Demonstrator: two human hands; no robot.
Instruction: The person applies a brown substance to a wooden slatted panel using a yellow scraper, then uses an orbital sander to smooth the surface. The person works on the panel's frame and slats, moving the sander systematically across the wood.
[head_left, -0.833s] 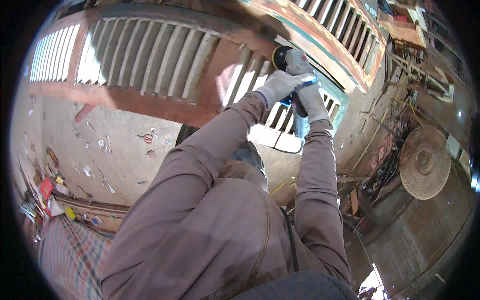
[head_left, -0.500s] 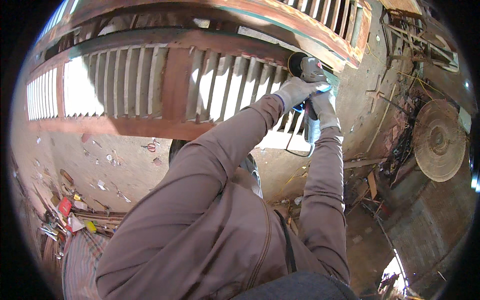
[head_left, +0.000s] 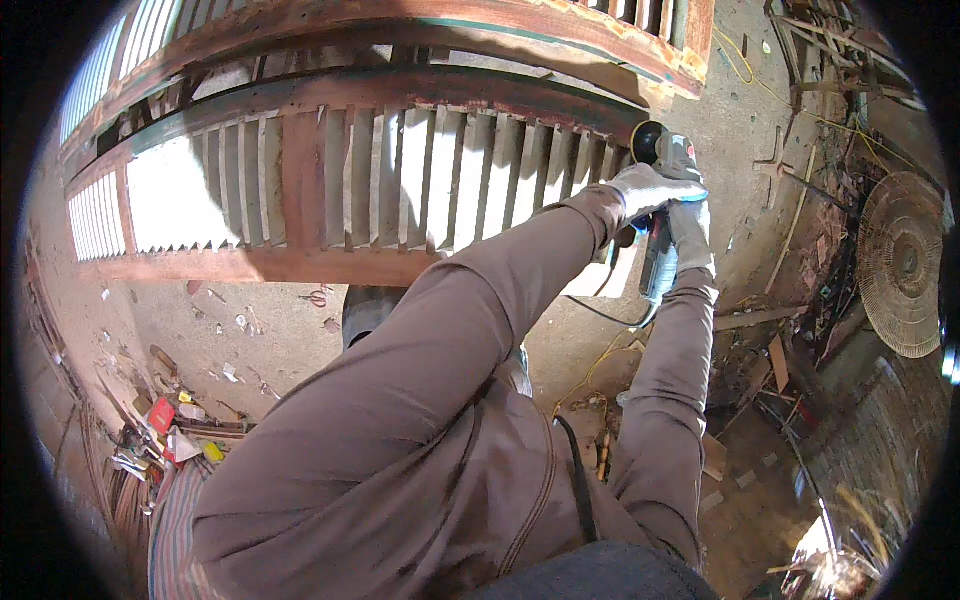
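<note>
Both my hands wear pale work gloves and grip an angle grinder (head_left: 658, 262) with a grey head and a blue-grey body. My left hand (head_left: 646, 190) closes round the front of the tool, just behind its head. Lower down, my right hand (head_left: 692, 235) wraps the body, with the cord hanging below. The grinder's black round disc (head_left: 648, 142) is at the right end of the top rail of a slatted wooden shutter frame (head_left: 303, 180). Whether the disc touches the wood I cannot tell. Reddish-brown rails hold the frame's greyish slats.
Beyond lies a second slatted frame (head_left: 560, 25). A round fan guard (head_left: 905, 262) stands at the right near scrap wood. Red-handled scissors (head_left: 318, 297) lie on the littered floor. Tools and a red box (head_left: 161, 415) sit at lower left; a yellow cord (head_left: 590, 375) runs behind my right arm.
My hands and the grinder have shifted right along the top rail towards the frame's end. My view has shifted too. Both hands keep their grip.
</note>
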